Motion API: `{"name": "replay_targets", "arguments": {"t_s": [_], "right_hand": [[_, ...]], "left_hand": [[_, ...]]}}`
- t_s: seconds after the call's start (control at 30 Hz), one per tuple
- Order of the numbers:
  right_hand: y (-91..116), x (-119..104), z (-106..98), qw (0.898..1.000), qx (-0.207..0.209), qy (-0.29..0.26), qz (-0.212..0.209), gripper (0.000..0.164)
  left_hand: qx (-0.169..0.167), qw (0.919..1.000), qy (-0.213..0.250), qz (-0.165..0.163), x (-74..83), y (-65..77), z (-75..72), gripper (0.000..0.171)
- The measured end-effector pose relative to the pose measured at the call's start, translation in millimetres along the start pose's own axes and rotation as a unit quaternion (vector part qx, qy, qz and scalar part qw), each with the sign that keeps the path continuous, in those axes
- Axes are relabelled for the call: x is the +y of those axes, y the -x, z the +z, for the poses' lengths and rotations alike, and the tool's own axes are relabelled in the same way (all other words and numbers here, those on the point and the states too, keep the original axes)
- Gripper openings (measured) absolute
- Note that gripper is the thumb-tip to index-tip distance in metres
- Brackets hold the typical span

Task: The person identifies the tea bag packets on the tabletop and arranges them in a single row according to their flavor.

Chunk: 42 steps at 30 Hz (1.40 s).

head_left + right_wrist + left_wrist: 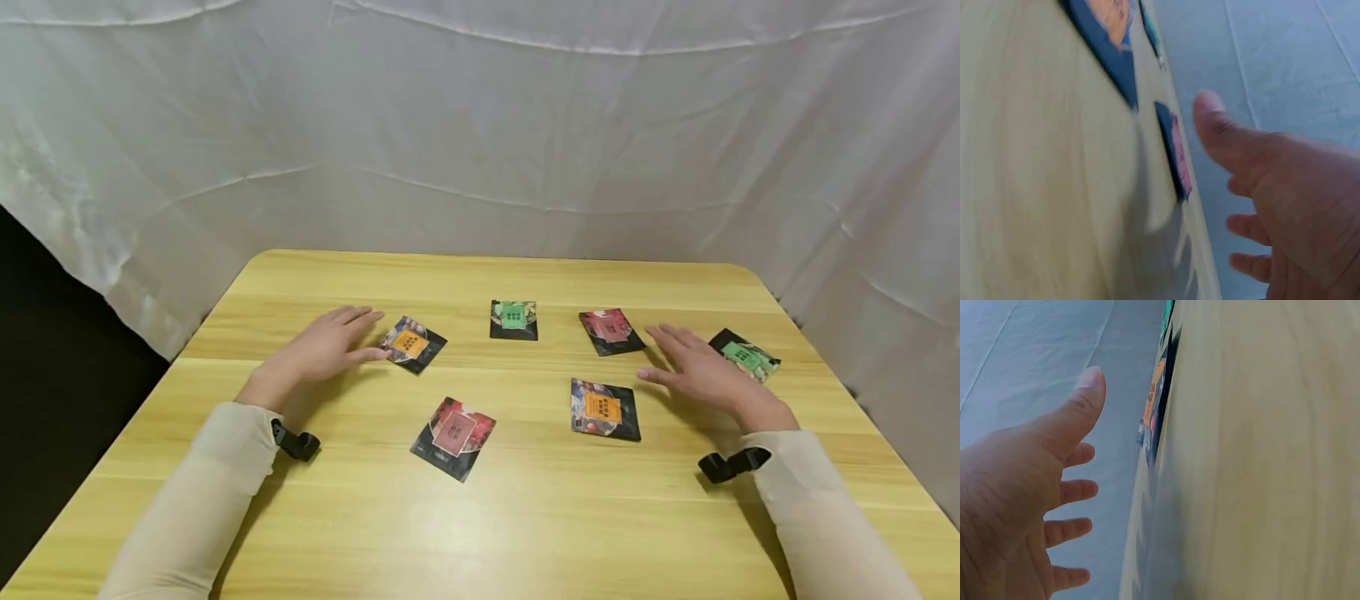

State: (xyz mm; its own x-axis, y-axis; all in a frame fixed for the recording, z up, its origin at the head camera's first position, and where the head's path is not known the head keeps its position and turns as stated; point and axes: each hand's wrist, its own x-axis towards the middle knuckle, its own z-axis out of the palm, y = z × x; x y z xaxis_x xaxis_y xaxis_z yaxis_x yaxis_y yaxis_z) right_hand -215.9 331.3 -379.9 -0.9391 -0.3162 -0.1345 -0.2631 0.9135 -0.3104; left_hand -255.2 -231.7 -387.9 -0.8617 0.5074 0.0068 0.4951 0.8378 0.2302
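1. Flat, square black packet with an orange label (411, 342) lies at ten o'clock on the yellow wood-grain tabletop (517, 533), just beside the left hand (318, 346). In this head view the right hand (705, 371), at three o'clock, is between a square black pink-labelled packet (609, 329) and a square black green-labelled packet (745, 357).
2. Left wrist view: hand wide, holding nothing; orange-labelled packet at its two o'clock.
3. Right wrist view: hand wide, holding nothing; pink-labelled packet at its ten o'clock.

Pale cloth (480, 125) behind your yellow wood-grain table (337, 533)
Its creases hang before you, beyond the table's rounded far corners; a black area (60, 375) shows at your left.
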Motion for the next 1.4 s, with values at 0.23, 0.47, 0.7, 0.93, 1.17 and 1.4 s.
{"name": "replay_targets", "arguments": {"t_s": [0.23,0.47,0.7,0.93,1.17,1.4], "right_hand": [[-1,-11,0,0.999,0.003,-0.026,-0.029,0.089],[-3,-20,3,0.997,0.016,-0.038,-0.071,0.084],[-5,-30,11,0.994,0.017,-0.05,-0.1,0.077],[-10,-40,19,0.988,0.008,-0.066,-0.142,0.069],[-11,-48,22,0.98,-0.013,-0.052,-0.193,0.062],[-11,-49,27,0.972,-0.025,-0.05,-0.227,0.058]], "left_hand": [[-0.003,0.9996,0.023,0.015,8.2,-9.9,-0.5,0.081],[-0.007,0.9985,0.054,0.008,14.1,-20.8,-0.6,0.079],[0.003,0.9966,0.081,0.014,19.4,-32.4,5.6,0.075],[-0.006,0.9974,0.068,0.023,26.1,-40.5,12.3,0.078],[-0.032,0.9968,0.066,0.03,33.2,-42.4,17.3,0.076],[-0.035,0.9976,0.039,0.046,36.2,-42.7,25.1,0.079]]}}
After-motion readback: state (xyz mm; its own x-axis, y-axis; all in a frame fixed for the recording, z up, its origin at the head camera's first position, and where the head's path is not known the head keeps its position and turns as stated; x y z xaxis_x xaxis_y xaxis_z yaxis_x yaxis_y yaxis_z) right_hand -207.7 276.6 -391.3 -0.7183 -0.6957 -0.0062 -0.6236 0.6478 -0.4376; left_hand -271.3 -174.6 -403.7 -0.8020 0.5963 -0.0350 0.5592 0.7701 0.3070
